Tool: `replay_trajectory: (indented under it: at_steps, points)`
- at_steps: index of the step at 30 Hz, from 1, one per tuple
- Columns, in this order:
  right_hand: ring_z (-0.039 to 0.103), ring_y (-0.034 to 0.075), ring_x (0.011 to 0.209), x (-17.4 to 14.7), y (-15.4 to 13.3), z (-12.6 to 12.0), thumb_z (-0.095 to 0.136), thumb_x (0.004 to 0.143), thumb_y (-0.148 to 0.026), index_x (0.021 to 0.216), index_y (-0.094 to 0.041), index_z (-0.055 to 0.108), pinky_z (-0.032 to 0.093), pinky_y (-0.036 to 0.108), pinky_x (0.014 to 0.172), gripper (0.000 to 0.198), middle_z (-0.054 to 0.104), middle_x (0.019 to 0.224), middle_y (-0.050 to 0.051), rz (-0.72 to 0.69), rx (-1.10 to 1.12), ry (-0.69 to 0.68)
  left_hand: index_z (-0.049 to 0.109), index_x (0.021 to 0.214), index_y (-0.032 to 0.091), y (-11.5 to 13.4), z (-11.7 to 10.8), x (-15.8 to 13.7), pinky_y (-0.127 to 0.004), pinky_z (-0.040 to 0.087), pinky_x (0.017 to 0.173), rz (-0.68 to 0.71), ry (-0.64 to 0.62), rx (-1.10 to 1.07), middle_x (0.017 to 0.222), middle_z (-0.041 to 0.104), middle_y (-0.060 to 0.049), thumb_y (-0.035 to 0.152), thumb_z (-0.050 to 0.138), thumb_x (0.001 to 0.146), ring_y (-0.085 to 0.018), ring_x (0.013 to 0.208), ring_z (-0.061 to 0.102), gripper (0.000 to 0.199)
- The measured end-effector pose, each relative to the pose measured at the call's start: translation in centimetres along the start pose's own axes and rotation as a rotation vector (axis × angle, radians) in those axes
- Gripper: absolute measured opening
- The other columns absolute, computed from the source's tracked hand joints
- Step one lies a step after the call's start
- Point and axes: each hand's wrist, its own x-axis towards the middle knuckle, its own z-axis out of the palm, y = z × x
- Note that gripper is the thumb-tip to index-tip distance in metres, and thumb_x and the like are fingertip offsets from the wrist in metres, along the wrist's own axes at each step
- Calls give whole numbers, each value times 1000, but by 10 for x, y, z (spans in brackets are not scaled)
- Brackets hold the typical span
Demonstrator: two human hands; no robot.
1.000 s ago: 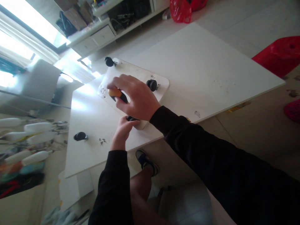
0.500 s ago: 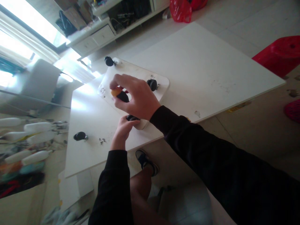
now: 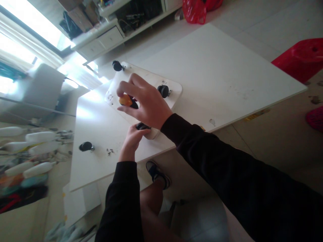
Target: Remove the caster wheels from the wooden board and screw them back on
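1. Lifting and uncurling the fingers of the right hand (image 3: pixel 148 104) slightly since the earlier frame, straightening the thumb; keeping the left hand (image 3: pixel 132 137) and the items on the table in place.

2. Using a wide white table (image 3: pixel 202 67) as the work surface, above a tiled floor.

3. Resting a smaller white board (image 3: pixel 176 90) with rounded corners on the left half of the table, with casters upward.

4. Curling the right thumb and fingers loosely around an orange-and-black handle (image 3: pixel 125 99), above the board; probably using a screwdriver, but hiding its shaft and tip.

5. Gripping the near caster (image 3: pixel 143 126) with the left hand at the board's near corner, apparently steadying it; hiding its base, so leaving no way to tell how firmly fixed.

6. Judging progress by corners: counting the far caster (image 3: pixel 117 65) and the right caster (image 3: pixel 163 91) as seemingly mounted, the near one as in progress, and the left corner, showing only small holes, as waiting.

7. Leaving a loose caster (image 3: pixel 86 146) lying on the table, well apart from the board, likely for that corner.

8. Keeping small dark screws (image 3: pixel 110 152) scattered beside it, presumably for the remaining fastening.
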Motion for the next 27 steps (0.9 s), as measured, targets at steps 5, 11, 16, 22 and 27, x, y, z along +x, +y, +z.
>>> replay_trajectory:
  at_steps: [5, 11, 16, 22, 27]
  points:
    - [62, 14, 105, 0, -2, -1, 54, 95, -3, 122, -15, 59, 51, 29, 91, 30, 66, 109, 2, 22, 54, -42, 75, 80, 17, -2, 0, 1, -33, 56, 82, 19, 9, -45, 79, 74, -3, 16, 89, 48, -25, 92, 71, 35]
    - [59, 12, 99, 0, -4, -2, 59, 99, -13, 118, -19, 60, 51, 28, 88, 20, 61, 119, 2, 3, 8, -49, 75, 80, 17, 0, 1, -1, -33, 55, 82, 0, 11, -36, 78, 74, -3, 17, 89, 48, -25, 90, 70, 35]
    - [60, 14, 103, 0, -1, 1, 53, 94, -3, 125, -14, 57, 52, 31, 93, 34, 65, 111, 2, -14, 63, -56, 75, 86, 18, 1, 1, -1, -33, 54, 80, 9, -5, -50, 81, 75, -4, 18, 89, 49, -25, 92, 70, 40]
    - [56, 12, 95, 1, 5, 3, 62, 97, -22, 119, -20, 62, 52, 28, 85, 22, 62, 121, 2, -52, -2, -6, 75, 84, 17, 0, 1, 0, -35, 56, 83, 0, -12, -33, 80, 75, -4, 17, 89, 50, -25, 91, 71, 37]
    - [60, 12, 101, -1, -1, 0, 48, 91, -2, 121, -17, 60, 53, 29, 93, 36, 65, 107, -1, 1, 9, 7, 75, 86, 18, 2, 2, -2, -34, 56, 83, 3, 6, -25, 82, 76, -5, 16, 88, 50, -27, 94, 71, 38]
